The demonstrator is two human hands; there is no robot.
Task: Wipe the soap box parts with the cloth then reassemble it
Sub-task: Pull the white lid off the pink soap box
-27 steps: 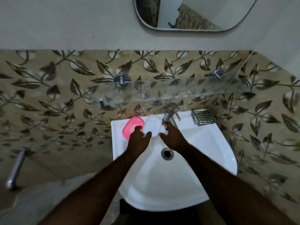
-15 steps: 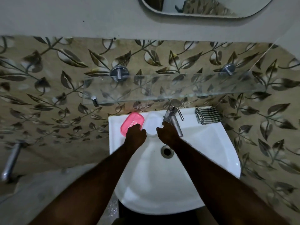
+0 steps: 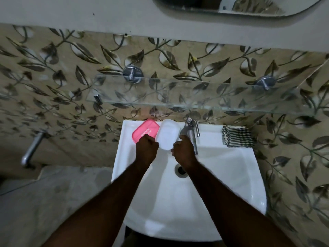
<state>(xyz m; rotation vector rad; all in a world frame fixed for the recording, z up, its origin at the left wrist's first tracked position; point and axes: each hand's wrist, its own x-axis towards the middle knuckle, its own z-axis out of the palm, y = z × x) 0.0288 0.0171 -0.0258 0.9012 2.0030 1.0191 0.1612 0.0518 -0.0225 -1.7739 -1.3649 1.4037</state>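
Note:
A pink soap box part (image 3: 146, 130) with a slotted middle lies on the back ledge of the white sink (image 3: 231, 172), left of the tap. A white soap box part (image 3: 168, 134) lies right beside it, touching its right edge. My left hand (image 3: 146, 150) is curled over the pink part's near end, fingers closed on it. My right hand (image 3: 183, 151) holds the white part's near right corner, thumb on its edge. A folded checked cloth (image 3: 237, 136) rests on the ledge to the right of the tap, apart from both hands.
A steel tap (image 3: 191, 133) stands just right of my right hand. The drain (image 3: 180, 171) shows under my right wrist. A glass shelf (image 3: 195, 97) juts out above the ledge. A metal pipe (image 3: 33, 148) sticks out of the left wall.
Both hands have moved forward from over the basin to the ledge. Their fingers have closed, the left on the pink part and the right on the white part.

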